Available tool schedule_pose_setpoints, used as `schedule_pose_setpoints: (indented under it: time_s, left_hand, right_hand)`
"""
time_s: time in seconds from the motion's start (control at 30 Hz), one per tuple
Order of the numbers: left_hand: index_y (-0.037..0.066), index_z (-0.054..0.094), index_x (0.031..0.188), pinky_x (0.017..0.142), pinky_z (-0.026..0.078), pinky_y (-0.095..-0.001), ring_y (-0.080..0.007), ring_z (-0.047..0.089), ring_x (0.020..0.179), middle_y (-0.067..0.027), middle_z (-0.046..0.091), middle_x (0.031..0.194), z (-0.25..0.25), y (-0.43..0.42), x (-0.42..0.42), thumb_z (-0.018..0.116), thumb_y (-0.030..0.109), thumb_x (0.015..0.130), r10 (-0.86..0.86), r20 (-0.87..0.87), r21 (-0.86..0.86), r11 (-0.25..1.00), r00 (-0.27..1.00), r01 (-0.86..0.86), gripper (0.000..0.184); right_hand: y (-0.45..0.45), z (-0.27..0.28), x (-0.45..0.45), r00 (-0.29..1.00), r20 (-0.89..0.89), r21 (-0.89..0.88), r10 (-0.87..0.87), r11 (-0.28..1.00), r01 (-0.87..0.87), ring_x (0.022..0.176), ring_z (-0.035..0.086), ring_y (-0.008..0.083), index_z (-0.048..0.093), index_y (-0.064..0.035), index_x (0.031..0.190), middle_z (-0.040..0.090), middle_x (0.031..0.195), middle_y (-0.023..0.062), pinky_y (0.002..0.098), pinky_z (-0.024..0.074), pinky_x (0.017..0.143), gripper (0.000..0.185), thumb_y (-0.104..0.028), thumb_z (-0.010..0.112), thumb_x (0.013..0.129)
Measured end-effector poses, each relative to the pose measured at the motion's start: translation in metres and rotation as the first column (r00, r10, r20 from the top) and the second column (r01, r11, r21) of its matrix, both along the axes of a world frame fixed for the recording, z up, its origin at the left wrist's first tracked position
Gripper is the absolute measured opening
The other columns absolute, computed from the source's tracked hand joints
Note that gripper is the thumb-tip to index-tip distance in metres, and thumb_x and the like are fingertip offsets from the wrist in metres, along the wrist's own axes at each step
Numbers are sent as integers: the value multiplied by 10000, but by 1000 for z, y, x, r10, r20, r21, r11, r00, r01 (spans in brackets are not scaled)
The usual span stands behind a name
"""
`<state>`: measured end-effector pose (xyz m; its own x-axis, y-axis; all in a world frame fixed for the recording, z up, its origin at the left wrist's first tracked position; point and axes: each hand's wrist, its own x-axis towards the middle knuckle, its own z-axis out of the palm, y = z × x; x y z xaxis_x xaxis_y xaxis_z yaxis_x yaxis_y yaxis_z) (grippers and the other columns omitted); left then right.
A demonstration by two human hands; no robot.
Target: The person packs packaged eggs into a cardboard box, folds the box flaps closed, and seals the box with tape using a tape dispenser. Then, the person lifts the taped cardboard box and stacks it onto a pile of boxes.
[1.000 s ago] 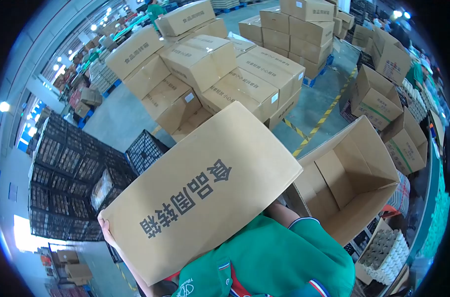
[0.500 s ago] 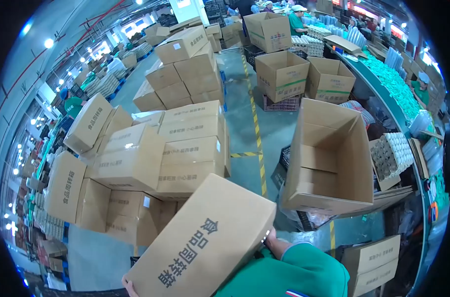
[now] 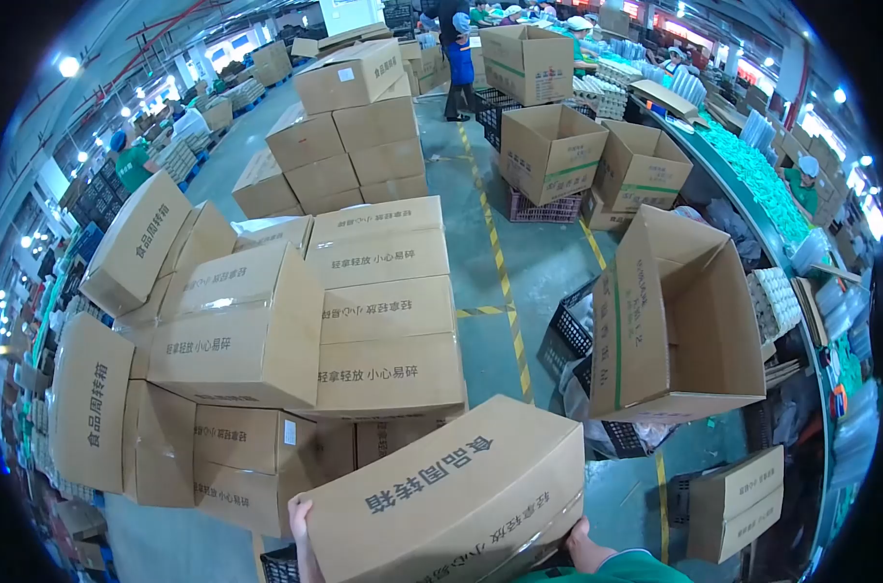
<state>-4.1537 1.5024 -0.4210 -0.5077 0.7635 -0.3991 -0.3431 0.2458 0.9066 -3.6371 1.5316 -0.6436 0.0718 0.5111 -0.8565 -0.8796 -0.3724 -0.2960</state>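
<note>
A closed, taped cardboard box [image 3: 441, 486] with dark printed characters is held in front of me, its left end lower than its right. My left hand [image 3: 303, 520] grips its left end, with the fingers curled over the edge. At the lower right corner, my right hand [image 3: 585, 546] is closed on the box, and its fingertips are hidden behind it. Just beyond stands a stack of similar boxes [image 3: 388, 316]. Under the held box, part of a black crate [image 3: 279, 564] shows.
On the right, an open empty carton [image 3: 628, 325] rests on black crates [image 3: 570, 321]. Another closed box [image 3: 736, 505] stands at lower right. A conveyor with green material [image 3: 743, 146] curves along the right, and people work there. A person in a blue apron [image 3: 459, 63] stands far back.
The held box has turned and tipped, so its taped long side now faces me. My left hand has moved up and right with it. My view has shifted, and the blue-aproned person shows more fully.
</note>
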Motion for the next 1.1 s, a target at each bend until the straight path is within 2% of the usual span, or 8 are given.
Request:
schedule_pose_setpoints:
  time_s: [0.17, 0.47, 0.63, 0.73, 0.77, 0.8, 0.93, 1.1]
  left_hand:
    - [28, 525, 1098, 795, 487, -332, -210, 580, 927, -124, 579, 1041, -79, 5, -16, 454, 239, 840, -55, 133, -176, 981, 990, 78, 340]
    - [17, 526, 1131, 804, 488, -323, -210, 577, 941, -140, 577, 1079, -139, 57, -82, 473, 225, 825, -230, 189, -279, 920, 955, 276, 374]
    - [11, 576, 1083, 776, 497, -316, -197, 600, 880, -116, 617, 1006, -140, 72, -80, 446, 312, 889, -99, 286, -176, 972, 953, 154, 381]
    - [-2, 564, 1122, 788, 491, -349, -210, 604, 893, -104, 620, 1003, -124, 78, -79, 377, 422, 942, -90, 152, -454, 878, 984, 151, 496]
    - [-12, 522, 1205, 811, 503, -330, -216, 607, 967, -138, 612, 1085, -75, 85, -63, 370, 405, 956, -88, 127, -376, 917, 988, 130, 509]
    - [1, 463, 1266, 883, 459, -341, -220, 562, 1047, -143, 565, 1164, -89, 74, -72, 398, 386, 950, -112, 91, -308, 942, 990, 135, 503]
    - [2, 310, 1367, 1023, 337, -360, -259, 431, 1211, -151, 438, 1321, -186, 10, -97, 547, 264, 883, -133, -402, -214, 976, 906, 49, 600]
    - [19, 328, 1357, 999, 363, -397, -345, 427, 1203, -209, 432, 1308, -122, -45, -27, 602, 150, 816, -221, -697, -461, 866, 682, -191, 621]
  right_hand:
    - [-7, -11, -5, 998, 49, -44, 27, 999, -25, 811, 593, 251, 601, -70, 1078, 626, 931, 111, 378, 461, 719, 334, -249, 380, 904]
    - [-25, -26, -17, 982, 138, -101, 133, 988, -119, 740, 595, 232, 611, -71, 1051, 626, 882, 103, 359, 466, 641, 324, -250, 391, 894]
    - [-27, -19, -20, 948, 201, -151, 248, 964, -220, 701, 596, 221, 617, -71, 1037, 625, 855, 99, 349, 468, 598, 319, -250, 397, 889]
    - [-31, -18, -29, 909, 222, -196, 352, 930, -312, 677, 597, 215, 620, -71, 1028, 625, 839, 96, 343, 469, 572, 317, -250, 401, 885]
    - [-36, -18, -32, 892, 226, -217, 391, 913, -345, 669, 597, 213, 621, -72, 1025, 625, 833, 95, 341, 470, 564, 316, -250, 402, 884]
    - [-40, -18, -38, 869, 230, -242, 438, 890, -385, 662, 597, 211, 623, -72, 1022, 625, 828, 94, 339, 470, 555, 315, -250, 404, 883]
    - [-44, -17, -50, 662, 266, -392, 701, 706, -591, 630, 598, 202, 627, -72, 1010, 624, 806, 91, 330, 472, 521, 311, -250, 409, 878]
    - [-35, -47, -19, 48, 205, -593, 978, 163, -789, 591, 599, 192, 633, -73, 996, 624, 779, 86, 320, 475, 478, 307, -250, 415, 873]
